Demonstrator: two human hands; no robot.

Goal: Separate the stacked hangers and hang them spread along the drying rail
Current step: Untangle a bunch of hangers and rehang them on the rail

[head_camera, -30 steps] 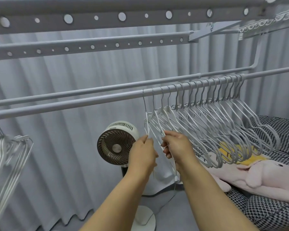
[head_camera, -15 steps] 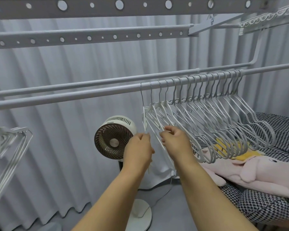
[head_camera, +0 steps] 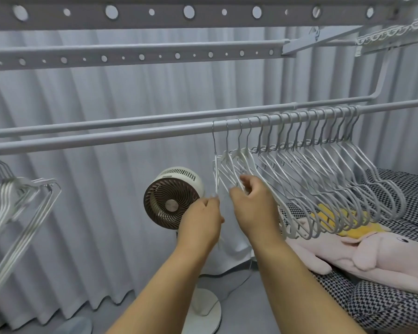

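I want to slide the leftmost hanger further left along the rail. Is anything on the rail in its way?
Nothing visible nearby: the rail is bare left of the leftmost hanger, which the left hand pinches. Only a bunch of hangers hangs at the far left end.

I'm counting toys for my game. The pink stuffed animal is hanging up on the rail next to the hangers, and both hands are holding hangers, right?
Not quite. The head view shows the pink stuffed animal lying on the checked bedding, below the rail. The rest holds: the left hand and right hand each hold white hangers.
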